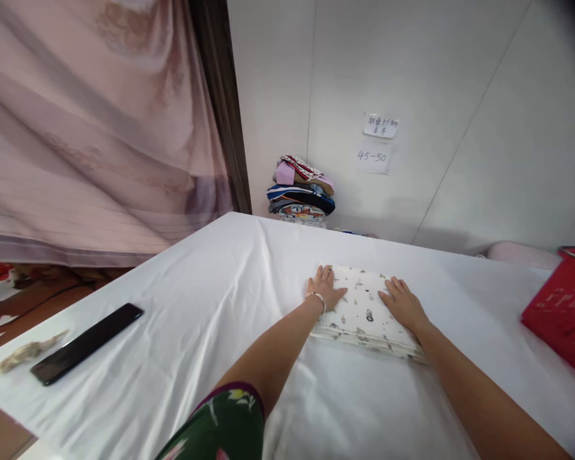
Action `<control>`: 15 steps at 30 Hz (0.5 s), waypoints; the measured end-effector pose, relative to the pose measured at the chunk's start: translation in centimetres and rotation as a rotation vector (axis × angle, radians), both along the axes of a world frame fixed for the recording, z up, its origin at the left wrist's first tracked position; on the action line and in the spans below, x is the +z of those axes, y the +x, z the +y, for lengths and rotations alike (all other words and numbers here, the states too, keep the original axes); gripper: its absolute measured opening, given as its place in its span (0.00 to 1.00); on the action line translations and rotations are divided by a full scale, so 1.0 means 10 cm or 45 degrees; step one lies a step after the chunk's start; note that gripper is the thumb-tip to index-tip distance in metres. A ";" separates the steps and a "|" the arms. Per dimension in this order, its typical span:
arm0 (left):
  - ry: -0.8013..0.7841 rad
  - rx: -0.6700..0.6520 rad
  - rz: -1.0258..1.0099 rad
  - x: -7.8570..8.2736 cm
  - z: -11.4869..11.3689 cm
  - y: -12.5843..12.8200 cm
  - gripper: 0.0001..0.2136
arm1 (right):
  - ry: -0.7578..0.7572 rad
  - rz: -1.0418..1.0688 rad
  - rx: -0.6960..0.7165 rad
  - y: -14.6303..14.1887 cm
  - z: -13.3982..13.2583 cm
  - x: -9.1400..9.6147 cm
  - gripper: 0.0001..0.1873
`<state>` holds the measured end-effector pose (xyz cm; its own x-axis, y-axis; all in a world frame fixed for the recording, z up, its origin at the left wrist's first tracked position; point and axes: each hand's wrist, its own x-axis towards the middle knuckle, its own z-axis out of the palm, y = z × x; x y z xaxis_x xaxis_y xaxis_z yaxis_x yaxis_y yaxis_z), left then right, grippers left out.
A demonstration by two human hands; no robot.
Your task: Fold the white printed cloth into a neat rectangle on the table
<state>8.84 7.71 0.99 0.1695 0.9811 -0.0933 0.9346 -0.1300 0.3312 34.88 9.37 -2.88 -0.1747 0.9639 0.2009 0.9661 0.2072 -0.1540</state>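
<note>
A folded white cloth with small dark prints [364,313] lies on the white sheet covering the table [211,300]. My left hand [324,289] rests flat on the cloth's left side, fingers stretched out, a thin bracelet at the wrist. My right hand [402,300] lies flat on the cloth's right side, fingers spread. Neither hand grips anything.
A black phone [87,343] and a small crumpled beige item [26,350] lie at the table's left edge. A stack of folded colourful clothes [301,191] sits at the far wall under paper notes [378,142]. A red box [563,310] stands at right. A pink curtain [91,128] hangs left.
</note>
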 end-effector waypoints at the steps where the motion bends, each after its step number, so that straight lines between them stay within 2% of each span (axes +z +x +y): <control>1: 0.001 -0.004 -0.005 0.00 -0.01 -0.01 0.36 | 0.008 0.008 -0.001 0.01 0.02 -0.01 0.29; 5: 0.021 0.024 -0.017 0.04 -0.05 -0.02 0.34 | 0.000 0.029 0.050 0.04 0.07 -0.04 0.27; 9: 0.083 0.177 -0.056 0.07 -0.16 -0.04 0.32 | -0.002 0.079 0.123 0.13 -0.04 -0.07 0.26; 12: 0.090 0.317 -0.120 0.07 -0.26 -0.09 0.33 | 0.009 0.185 0.004 0.24 -0.26 -0.12 0.27; 15: -0.016 0.409 -0.240 0.10 -0.33 -0.16 0.31 | -0.015 0.292 -0.134 0.34 -0.49 -0.15 0.30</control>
